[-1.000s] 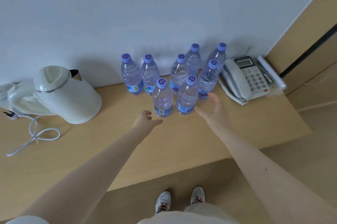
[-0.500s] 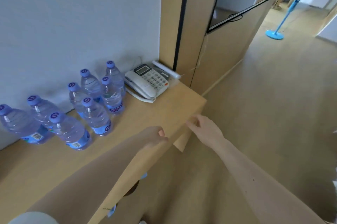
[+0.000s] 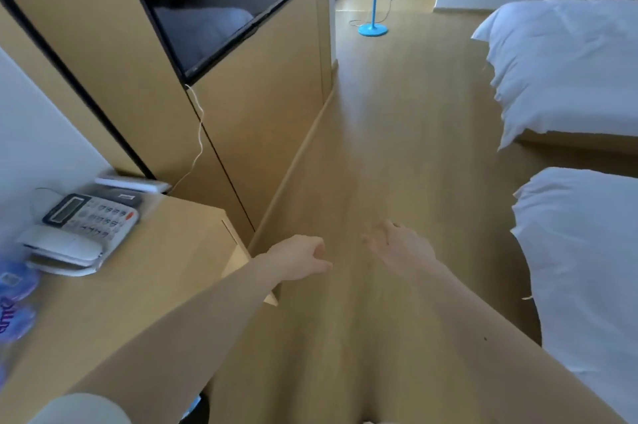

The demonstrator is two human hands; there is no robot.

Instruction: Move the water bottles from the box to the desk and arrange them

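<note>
Hands hang empty over the floor [image 3: 379, 147] mid-frame, left hand [image 3: 297, 256] loosely curled, right hand [image 3: 400, 247] spread, with blurred water bottles [image 3: 13, 289] on the desk [image 3: 155, 268] at the frame's far left, nearer the left hand; box out of view.

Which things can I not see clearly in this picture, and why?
Water bottles: head view, cut off by the left edge and blurred; no count possible.
Box: nowhere in the head view.
Phone: head view, keys blurred, unreadable.
</note>
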